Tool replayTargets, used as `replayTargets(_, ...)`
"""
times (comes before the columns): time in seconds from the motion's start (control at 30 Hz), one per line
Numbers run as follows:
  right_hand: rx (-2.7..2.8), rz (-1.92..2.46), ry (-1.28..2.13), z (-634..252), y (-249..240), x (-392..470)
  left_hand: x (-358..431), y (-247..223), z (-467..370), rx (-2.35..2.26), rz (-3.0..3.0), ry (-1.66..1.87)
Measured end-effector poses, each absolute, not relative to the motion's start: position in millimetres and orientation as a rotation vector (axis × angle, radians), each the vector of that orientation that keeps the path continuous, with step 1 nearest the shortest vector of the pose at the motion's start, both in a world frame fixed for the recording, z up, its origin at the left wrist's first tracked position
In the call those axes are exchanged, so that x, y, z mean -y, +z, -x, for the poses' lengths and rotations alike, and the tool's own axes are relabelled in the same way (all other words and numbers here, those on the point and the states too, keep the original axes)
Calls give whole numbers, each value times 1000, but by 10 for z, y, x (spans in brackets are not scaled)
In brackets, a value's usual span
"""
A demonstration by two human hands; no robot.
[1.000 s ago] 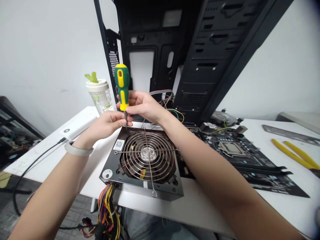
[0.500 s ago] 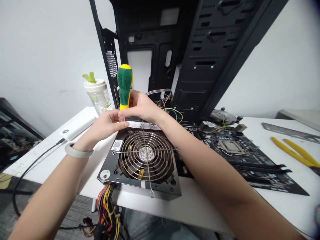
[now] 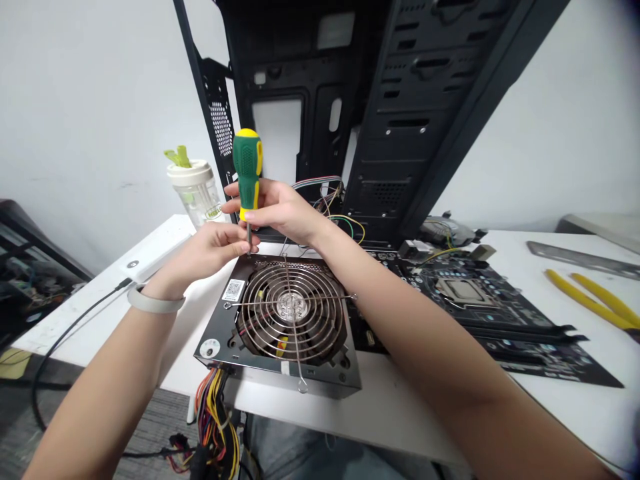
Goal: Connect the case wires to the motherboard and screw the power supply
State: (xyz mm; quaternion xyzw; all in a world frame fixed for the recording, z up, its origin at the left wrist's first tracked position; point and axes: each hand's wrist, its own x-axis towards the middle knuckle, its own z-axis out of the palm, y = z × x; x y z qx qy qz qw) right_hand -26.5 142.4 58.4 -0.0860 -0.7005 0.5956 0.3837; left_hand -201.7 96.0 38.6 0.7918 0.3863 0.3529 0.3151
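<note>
A green and yellow screwdriver point(image 3: 247, 167) stands upright over the back left corner of a black power supply point(image 3: 225, 340). My right hand point(image 3: 280, 210) holds its handle near the lower yellow end, thumb in front. Around the shaft near its tip, my left hand point(image 3: 213, 250) is closed in a pinch, its thumb and fingertips at the metal. The very tip sits close to the casing; whether a screw is under it is too small to tell. A round wire fan grille point(image 3: 293, 307) lies on top of the power supply, and coloured cables point(image 3: 217, 413) hang from its front.
Behind stands an open black computer case point(image 3: 400, 133). A lidded cup point(image 3: 193, 190) and a white box-shaped device point(image 3: 155, 260) with a black cable are at the left. Right of the power supply lie a motherboard point(image 3: 500, 320), yellow-handled pliers point(image 3: 590, 300) and a metal strip point(image 3: 585, 260).
The fingers of my right hand have spread around the handle, and the handle has turned slightly. More of the shaft shows now above my left fingertips.
</note>
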Motion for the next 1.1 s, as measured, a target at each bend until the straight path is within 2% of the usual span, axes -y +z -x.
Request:
replayTargets(0.33, 1711, 155, 1578, 236, 578, -1483, -989, 376, 2033, -1003, -2062, 865)
replayTargets(0.67, 1866, 316, 1302, 333, 543, -1462, -1014, 290, 2010, -998, -1944, 1070)
replayTargets(0.9, 1874, 238, 1325, 358, 537, -1472, -1033, 274, 2014, -1121, -1961, 1090)
replayTargets(1.1, 1854, 189, 1345, 316, 526, -1495, -999, 322, 2012, -980, -1972, 1055)
